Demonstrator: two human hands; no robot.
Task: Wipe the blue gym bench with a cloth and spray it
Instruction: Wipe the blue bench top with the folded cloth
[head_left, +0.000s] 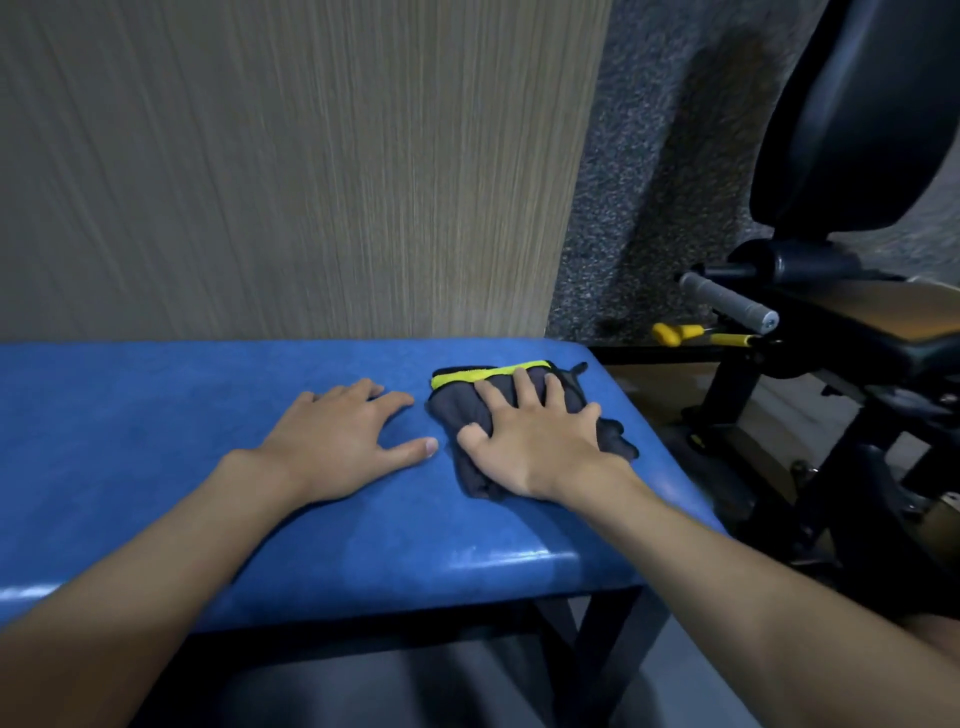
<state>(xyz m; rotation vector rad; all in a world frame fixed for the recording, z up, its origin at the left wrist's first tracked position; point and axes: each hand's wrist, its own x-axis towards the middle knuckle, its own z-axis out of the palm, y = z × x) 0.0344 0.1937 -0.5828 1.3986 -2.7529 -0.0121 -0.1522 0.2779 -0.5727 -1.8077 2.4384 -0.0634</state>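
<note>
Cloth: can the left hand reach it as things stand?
Probably yes. The left hand lies flat on the bench right beside the cloth, only bare bench between. The right hand covers most of the cloth, leaving its left edge and yellow trim free.

A pale wood-grain panel (291, 171) stands upright at the back, with a speckled grey wall (649, 182) to its right. Further right is a black exercise machine (831, 374) with a thick dark pad (857, 114) at the top. A grey ribbed handle (730, 302) sticks out leftward from it, with a yellow knob (678, 332) just below.
</note>
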